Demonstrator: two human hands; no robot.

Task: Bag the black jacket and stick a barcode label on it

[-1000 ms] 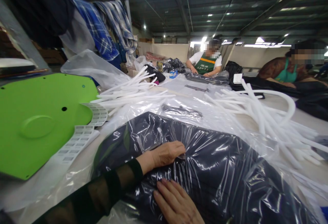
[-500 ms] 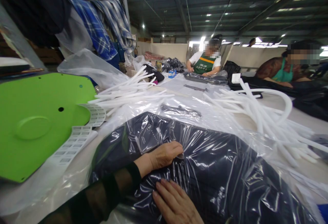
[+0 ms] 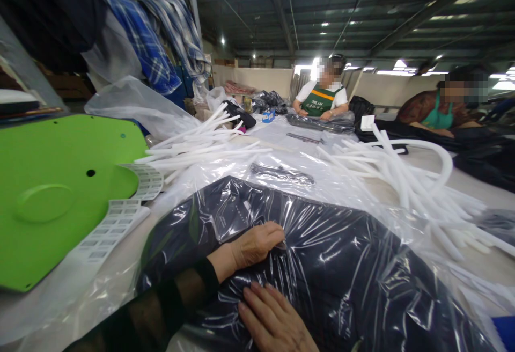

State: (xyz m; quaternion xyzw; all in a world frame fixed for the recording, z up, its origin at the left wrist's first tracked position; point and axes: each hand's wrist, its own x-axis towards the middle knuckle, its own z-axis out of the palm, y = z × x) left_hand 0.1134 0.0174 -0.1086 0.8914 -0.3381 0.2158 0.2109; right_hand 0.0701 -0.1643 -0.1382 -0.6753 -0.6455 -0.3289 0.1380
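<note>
Both hands are down on the dark garment (image 3: 341, 266), which is sealed in a clear plastic bag (image 3: 386, 218) right in front on the table (image 3: 478, 185). The left hand (image 3: 253, 244) has its fingers curled, pinching a fold of the bag film; the right hand (image 3: 276, 322) lies flat, fingers spread, pressing the bag. White tubes (image 3: 406, 180) are piled just behind, with a green panel (image 3: 56, 191) and a label strip (image 3: 116, 220) off to the left.

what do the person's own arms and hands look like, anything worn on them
The left hand is bare, with no ring or glove showing. Its forearm wears a sheer black mesh sleeve with darker opaque bands, ending in a solid black cuff at the wrist. The right hand is also bare; only its fingers and back show, and its arm is out of frame.
</note>
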